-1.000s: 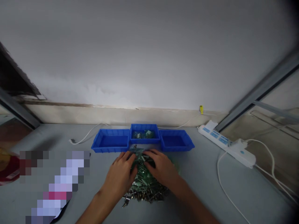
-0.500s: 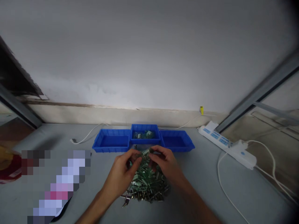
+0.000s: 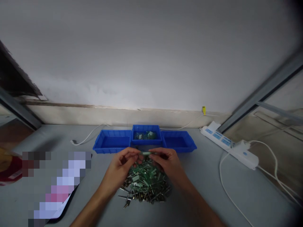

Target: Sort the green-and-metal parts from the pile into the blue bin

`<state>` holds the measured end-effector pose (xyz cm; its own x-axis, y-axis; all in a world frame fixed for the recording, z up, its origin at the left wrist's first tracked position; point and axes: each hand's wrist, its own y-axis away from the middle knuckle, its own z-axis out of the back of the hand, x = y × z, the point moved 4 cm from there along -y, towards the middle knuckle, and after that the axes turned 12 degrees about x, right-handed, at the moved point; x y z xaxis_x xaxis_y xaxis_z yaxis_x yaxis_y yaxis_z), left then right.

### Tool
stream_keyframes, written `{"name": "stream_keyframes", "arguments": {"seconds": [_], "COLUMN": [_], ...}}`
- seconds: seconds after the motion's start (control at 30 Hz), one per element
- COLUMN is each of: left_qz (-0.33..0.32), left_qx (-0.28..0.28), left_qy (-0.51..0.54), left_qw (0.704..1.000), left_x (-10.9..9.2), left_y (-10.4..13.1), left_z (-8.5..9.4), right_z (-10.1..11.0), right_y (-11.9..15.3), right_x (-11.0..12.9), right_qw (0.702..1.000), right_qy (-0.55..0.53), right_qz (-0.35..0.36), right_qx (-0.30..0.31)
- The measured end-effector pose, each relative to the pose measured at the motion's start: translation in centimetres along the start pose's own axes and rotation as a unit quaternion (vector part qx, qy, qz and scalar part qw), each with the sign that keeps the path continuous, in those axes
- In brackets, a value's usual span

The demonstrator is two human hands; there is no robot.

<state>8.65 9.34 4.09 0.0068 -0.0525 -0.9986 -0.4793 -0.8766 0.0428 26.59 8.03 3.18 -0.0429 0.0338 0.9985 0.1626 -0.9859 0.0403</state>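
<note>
A small pale green piece (image 3: 146, 153) is pinched at its two ends between my hands. My left hand (image 3: 123, 164) grips its left end with thumb and fingertips, and my right hand (image 3: 167, 160) grips the right end. Below them a heap of green and metal pieces (image 3: 146, 183) lies on the grey table, with thin metal pins sticking out. Just behind my hands stands the middle blue bin (image 3: 146, 142), which holds some small clear and green pieces (image 3: 149, 135).
Blue bins flank the middle one at left (image 3: 112, 151) and right (image 3: 180, 150). A white power strip (image 3: 229, 146) with cables lies at the right. On the left are a blurred-out phone-like object (image 3: 63, 189), a red container (image 3: 11, 168) and a white cable (image 3: 87, 137).
My hands have drawn slightly apart and levelled out, showing the green piece lying horizontally between the fingertips. More of the heap shows beneath them.
</note>
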Motion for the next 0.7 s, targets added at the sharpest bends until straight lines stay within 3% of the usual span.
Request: {"name": "stream_keyframes", "arguments": {"seconds": [0.23, 0.37, 0.43, 0.53, 0.6, 0.7], "left_qz": [-0.033, -0.086, -0.124, -0.15, -0.133, -0.095], "left_qx": [-0.022, -0.037, -0.035, 0.017, 0.054, 0.074], "left_qy": [-0.085, -0.163, -0.262, -0.429, -0.498, -0.551], "left_qw": [0.996, 0.982, 0.957, 0.891, 0.855, 0.826], "left_x": [0.2, -0.2, -0.5, -0.3, 0.2, 1.1], "left_y": [0.1, 0.3, 0.5, 0.7, 0.7, 0.7], "left_z": [0.1, 0.0, -0.2, -1.1, -1.7, -2.0], "right_z": [0.3, 0.9, 1.5, 2.1, 2.0, 1.0], "right_y": [0.0, 0.7, 1.3, 1.7, 1.1, -0.1], "right_x": [0.6, 1.5, 2.1, 2.5, 2.3, 1.2], "right_qw": [0.999, 0.989, 0.973, 0.951, 0.962, 0.972], "right_qy": [0.016, 0.012, 0.017, 0.031, 0.08, 0.198], "right_qz": [0.03, 0.118, 0.183, 0.235, 0.199, 0.109], "right_qx": [-0.02, -0.084, -0.142, -0.197, -0.171, -0.061]}}
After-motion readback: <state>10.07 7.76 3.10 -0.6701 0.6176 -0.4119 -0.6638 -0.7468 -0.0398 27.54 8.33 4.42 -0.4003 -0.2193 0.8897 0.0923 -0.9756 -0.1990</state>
